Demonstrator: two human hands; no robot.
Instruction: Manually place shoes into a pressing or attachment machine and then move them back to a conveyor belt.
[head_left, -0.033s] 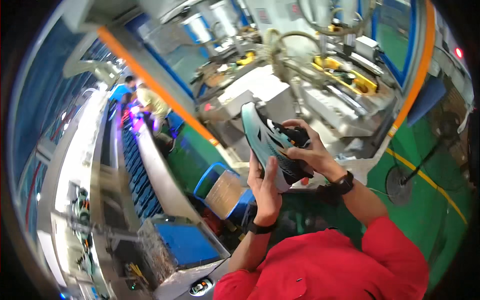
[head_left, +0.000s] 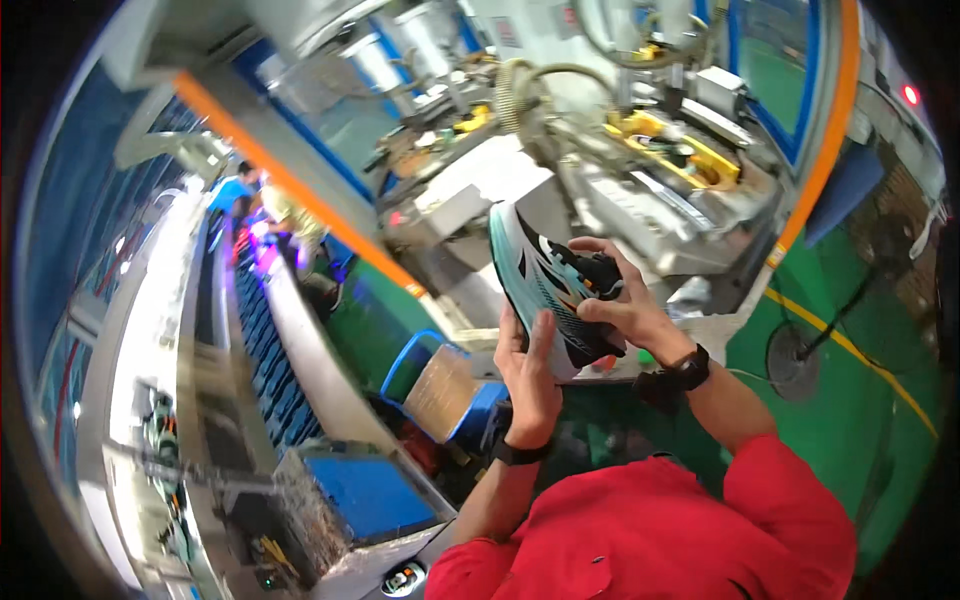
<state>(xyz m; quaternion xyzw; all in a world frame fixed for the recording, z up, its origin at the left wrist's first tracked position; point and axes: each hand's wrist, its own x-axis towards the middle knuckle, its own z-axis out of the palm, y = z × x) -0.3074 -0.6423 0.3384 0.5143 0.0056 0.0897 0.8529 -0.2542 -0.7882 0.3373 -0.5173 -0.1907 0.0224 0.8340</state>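
Note:
Both my hands hold up a running shoe in front of me. It is black, white and mint green with small orange accents, and its toe points up and away from me. My left hand cups the shoe's lower left side, thumb along the side. Around the collar, my right hand grips from the right, with its thumb pressed on the upper near the opening. Part of the heel is hidden by my hands.
A machine station with hoses and yellow trays stands ahead. To the left runs a conveyor; more shoes lie beside it. A blue-framed stool stands near me, a fan at right. Another person works far left.
The surroundings have shifted slightly left in view. The shoe has turned a little, showing more of its upper; both hands keep their hold.

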